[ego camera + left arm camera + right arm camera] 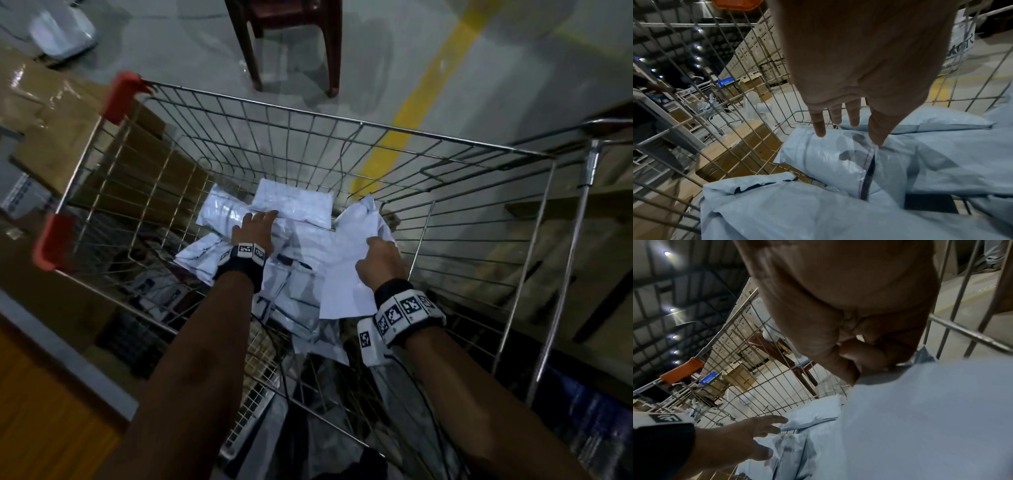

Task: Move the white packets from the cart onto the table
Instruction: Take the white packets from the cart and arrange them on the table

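Observation:
Several white plastic packets (294, 240) lie piled in the bottom of a wire cart (308, 113). My left hand (255, 226) reaches down over the pile with fingers spread and straight, its fingertips (819, 129) just touching a glossy packet (838, 159). My right hand (380, 257) pinches the upper edge of a large flat packet (346, 270), thumb and curled fingers (857, 360) closed on that packet (920, 418), which lifts slightly at the right side of the cart.
The cart has red corner guards (121, 96) on its left rim. Brown cardboard boxes (51, 113) stand to the left. A dark red plastic chair (291, 44) stands on the grey floor beyond, beside a yellow floor line (421, 102). A black cable runs along my right forearm.

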The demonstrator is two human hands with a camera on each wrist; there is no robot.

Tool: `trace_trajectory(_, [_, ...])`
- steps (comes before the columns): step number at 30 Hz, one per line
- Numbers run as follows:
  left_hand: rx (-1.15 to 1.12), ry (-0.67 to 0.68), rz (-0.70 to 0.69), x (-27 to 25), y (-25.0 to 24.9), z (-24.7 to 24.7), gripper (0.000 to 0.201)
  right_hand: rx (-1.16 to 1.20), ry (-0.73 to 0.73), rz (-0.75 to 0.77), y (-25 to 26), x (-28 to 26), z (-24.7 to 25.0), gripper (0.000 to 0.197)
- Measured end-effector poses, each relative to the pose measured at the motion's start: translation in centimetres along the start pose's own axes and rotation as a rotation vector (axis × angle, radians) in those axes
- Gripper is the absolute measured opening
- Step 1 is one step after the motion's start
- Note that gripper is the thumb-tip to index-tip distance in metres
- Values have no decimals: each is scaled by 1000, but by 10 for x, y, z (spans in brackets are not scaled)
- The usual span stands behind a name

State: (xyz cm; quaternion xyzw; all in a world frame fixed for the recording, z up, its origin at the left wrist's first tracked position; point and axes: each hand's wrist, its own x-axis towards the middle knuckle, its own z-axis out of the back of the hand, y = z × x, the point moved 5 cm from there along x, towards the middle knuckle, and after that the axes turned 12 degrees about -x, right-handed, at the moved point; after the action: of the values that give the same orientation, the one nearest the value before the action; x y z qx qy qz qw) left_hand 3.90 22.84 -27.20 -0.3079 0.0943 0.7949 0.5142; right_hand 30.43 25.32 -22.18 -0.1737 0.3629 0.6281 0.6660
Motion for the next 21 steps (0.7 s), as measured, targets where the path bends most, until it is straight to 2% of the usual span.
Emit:
trace_trajectory(5, [80, 9, 46, 10, 21, -1, 69, -62, 24, 11, 4, 5, -11, 45])
trace_trajectory(8, [155, -3, 73, 8, 28, -10, 56, -100, 39, 22, 3, 7, -19, 34])
trace_trajectory(12, [188, -91, 1, 9, 20, -13, 58, -110, 48, 16, 1, 9, -24, 29])
trace_trajectory(16, [241, -9, 11, 14, 22, -21, 59, -101, 51, 10, 0, 10, -25, 39])
trace_trajectory(18, [274, -31, 11, 13, 21, -19, 55, -100, 53, 11, 0, 10, -24, 46])
trace_trajectory(21, [352, -48, -1, 11, 13, -12, 46, -101, 34, 26, 1, 8, -20, 41])
